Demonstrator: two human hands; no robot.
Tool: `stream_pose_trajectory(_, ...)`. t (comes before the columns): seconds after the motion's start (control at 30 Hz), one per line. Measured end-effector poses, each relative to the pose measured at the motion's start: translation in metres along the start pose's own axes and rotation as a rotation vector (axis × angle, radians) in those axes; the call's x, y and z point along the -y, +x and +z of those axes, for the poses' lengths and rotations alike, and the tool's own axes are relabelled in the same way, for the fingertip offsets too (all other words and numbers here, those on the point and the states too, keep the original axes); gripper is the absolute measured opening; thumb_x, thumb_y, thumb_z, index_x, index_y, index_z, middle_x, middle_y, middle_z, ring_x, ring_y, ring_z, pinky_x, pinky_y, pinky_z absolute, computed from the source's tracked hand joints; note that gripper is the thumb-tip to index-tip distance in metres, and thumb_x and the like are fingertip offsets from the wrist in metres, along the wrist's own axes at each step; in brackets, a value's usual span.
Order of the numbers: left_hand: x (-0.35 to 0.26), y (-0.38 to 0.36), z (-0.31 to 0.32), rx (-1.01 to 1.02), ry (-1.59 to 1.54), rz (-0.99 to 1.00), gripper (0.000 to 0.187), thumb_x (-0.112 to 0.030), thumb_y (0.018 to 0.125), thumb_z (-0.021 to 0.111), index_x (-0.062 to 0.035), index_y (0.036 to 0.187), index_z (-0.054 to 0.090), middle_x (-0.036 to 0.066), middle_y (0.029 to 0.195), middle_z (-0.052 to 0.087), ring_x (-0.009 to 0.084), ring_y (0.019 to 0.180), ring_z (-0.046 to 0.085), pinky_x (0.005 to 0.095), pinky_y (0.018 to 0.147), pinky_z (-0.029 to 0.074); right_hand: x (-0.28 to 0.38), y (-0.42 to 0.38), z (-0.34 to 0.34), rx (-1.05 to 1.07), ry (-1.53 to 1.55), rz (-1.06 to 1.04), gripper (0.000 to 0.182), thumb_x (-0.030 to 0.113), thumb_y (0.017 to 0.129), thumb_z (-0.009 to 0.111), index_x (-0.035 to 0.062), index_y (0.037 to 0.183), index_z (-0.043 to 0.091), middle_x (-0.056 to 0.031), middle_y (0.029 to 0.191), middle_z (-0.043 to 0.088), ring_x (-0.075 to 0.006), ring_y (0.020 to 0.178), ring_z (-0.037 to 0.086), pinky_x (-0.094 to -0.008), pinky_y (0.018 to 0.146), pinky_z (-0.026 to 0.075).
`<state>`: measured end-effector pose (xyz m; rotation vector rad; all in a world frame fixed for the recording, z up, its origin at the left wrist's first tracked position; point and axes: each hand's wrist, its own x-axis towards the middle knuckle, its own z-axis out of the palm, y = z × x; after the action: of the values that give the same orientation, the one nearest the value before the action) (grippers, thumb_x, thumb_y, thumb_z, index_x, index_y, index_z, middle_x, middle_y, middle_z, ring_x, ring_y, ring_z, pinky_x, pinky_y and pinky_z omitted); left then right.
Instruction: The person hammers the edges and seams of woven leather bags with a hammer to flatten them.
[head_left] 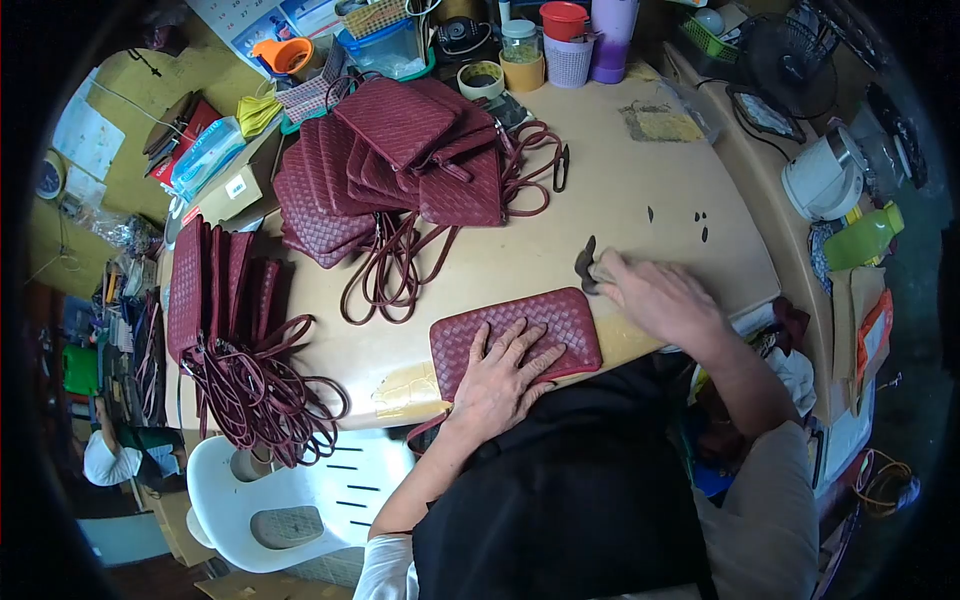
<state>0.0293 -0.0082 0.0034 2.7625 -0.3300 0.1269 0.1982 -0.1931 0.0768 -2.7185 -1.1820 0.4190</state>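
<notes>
A black apron point(570, 480) fills the near view, and just past it two bare hands work a woven maroon leather pouch point(515, 335) at the near edge of the tan worktable point(620, 190).

The left hand point(500, 375) lies flat and open on the pouch, fingers spread, apparently pinning it so it cannot slide. The right hand point(660, 295), blurred, touches a small dark leather scrap point(586, 268) just beside the pouch's far right corner; whether the fingers are pinched shut on it I cannot tell. Finished-looking pouches form a fanned heap point(390, 165) toward the far left, straps trailing, with another stack standing on edge point(215, 290) at the left edge. Along the far edge stand a red-lidded white basket cup point(567, 45), a purple tumbler point(612, 35) and a small jar point(520, 40); their contents are hidden.
</notes>
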Motion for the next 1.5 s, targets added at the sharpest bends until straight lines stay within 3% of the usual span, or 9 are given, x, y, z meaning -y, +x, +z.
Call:
stream_pose_trajectory(0.07, 0.0, -0.002, 0.003, -0.018, -0.013, -0.005, 0.049, -0.034, 0.088, 0.063, -0.0215, 0.134, 0.054, 0.008, 0.139, 0.048, 0.0295, 0.133, 0.041, 0.058, 0.111, 0.023, -0.001, 0.005, 0.009, -0.237, 0.098, -0.028, 0.03, 0.028, 0.096, 0.052, 0.0009, 0.107, 0.046, -0.0259, 0.086, 0.064, -0.044, 0.082, 0.063, -0.0529, 0.071, 0.049)
stream_pose_trajectory(0.2, -0.009, -0.027, 0.008, -0.182, -0.008, -0.085, 0.046, -0.026, 0.084, 0.067, -0.0157, 0.128, 0.059, 0.008, 0.131, 0.055, 0.0293, 0.127, 0.047, 0.0546, 0.108, 0.028, -0.004, 0.003, 0.012, 0.028, 0.125, 0.074, 0.027, 0.027, 0.096, 0.053, 0.0046, 0.109, 0.046, -0.0252, 0.089, 0.064, -0.046, 0.085, 0.062, -0.054, 0.074, 0.048)
stream_pose_trajectory(0.37, -0.012, -0.017, 0.028, -0.233, -0.143, -0.028, 0.049, -0.019, 0.083, 0.066, -0.008, 0.129, 0.056, 0.01, 0.129, 0.056, 0.0278, 0.125, 0.049, 0.0466, 0.108, 0.032, 0.028, 0.015, -0.001, -0.216, 0.397, -0.129, 0.024, 0.024, 0.095, 0.053, 0.0037, 0.107, 0.047, -0.0295, 0.096, 0.062, -0.0472, 0.09, 0.06, -0.054, 0.078, 0.045)
stream_pose_trajectory(0.87, -0.005, -0.005, 0.03, -0.128, -0.226, 0.03, 0.049, -0.021, 0.083, 0.066, -0.0053, 0.128, 0.056, 0.012, 0.122, 0.056, 0.0294, 0.119, 0.05, 0.0446, 0.105, 0.035, 0.116, 0.073, 0.035, -0.004, 0.719, -0.367, 0.027, 0.026, 0.098, 0.051, 0.0013, 0.109, 0.046, -0.0293, 0.092, 0.062, -0.049, 0.089, 0.059, -0.0543, 0.075, 0.046)
stream_pose_trajectory(1.07, -0.001, -0.006, 0.013, -0.179, -0.198, 0.094, 0.048, -0.024, 0.083, 0.067, -0.0042, 0.126, 0.056, 0.014, 0.123, 0.056, 0.0318, 0.12, 0.049, 0.0436, 0.104, 0.035, 0.08, 0.077, 0.057, -0.005, 0.345, -0.335, 0.031, 0.034, 0.097, 0.05, 0.0061, 0.111, 0.05, -0.0238, 0.091, 0.063, -0.0444, 0.086, 0.061, -0.0526, 0.075, 0.048)
stream_pose_trajectory(1.13, 0.01, -0.014, 0.008, -0.267, -0.475, -0.001, 0.049, -0.024, 0.084, 0.067, -0.0028, 0.126, 0.055, 0.017, 0.124, 0.055, 0.0347, 0.12, 0.049, 0.0446, 0.103, 0.036, 0.056, 0.074, 0.058, -0.31, 0.186, -0.241, 0.032, 0.033, 0.095, 0.053, 0.0082, 0.117, 0.053, -0.021, 0.091, 0.063, -0.041, 0.083, 0.062, -0.0504, 0.075, 0.049)
stream_pose_trajectory(1.27, 0.044, -0.012, -0.006, -0.393, -0.009, -0.548, 0.057, -0.034, 0.083, 0.07, -0.0014, 0.127, 0.053, 0.018, 0.122, 0.051, 0.0356, 0.108, 0.05, 0.0465, 0.091, 0.041, -0.02, 0.07, 0.049, -0.531, -0.007, 0.01, 0.039, 0.029, 0.09, 0.06, 0.0111, 0.125, 0.055, -0.0165, 0.097, 0.06, -0.0369, 0.087, 0.062, -0.0473, 0.078, 0.049)
stream_pose_trajectory(1.43, 0.058, 0.007, -0.006, -0.376, -0.031, -0.535, 0.044, -0.03, 0.079, 0.074, -0.0008, 0.108, 0.057, 0.017, 0.106, 0.055, 0.0343, 0.098, 0.053, 0.043, 0.084, 0.043, -0.037, 0.059, 0.059, -0.698, -0.314, 0.076, 0.039, 0.025, 0.085, 0.064, 0.0094, 0.12, 0.057, -0.0136, 0.103, 0.057, -0.0332, 0.093, 0.056, -0.0447, 0.078, 0.045)
stream_pose_trajectory(1.5, 0.062, 0.009, -0.003, -0.379, -0.108, -0.515, 0.04, -0.028, 0.08, 0.074, -0.0006, 0.103, 0.057, 0.017, 0.098, 0.057, 0.0356, 0.093, 0.054, 0.0443, 0.082, 0.044, -0.003, 0.051, 0.059, -0.888, -0.067, -0.16, 0.034, 0.023, 0.083, 0.066, 0.0078, 0.113, 0.059, -0.0132, 0.104, 0.057, -0.0325, 0.091, 0.054, -0.0435, 0.08, 0.042)
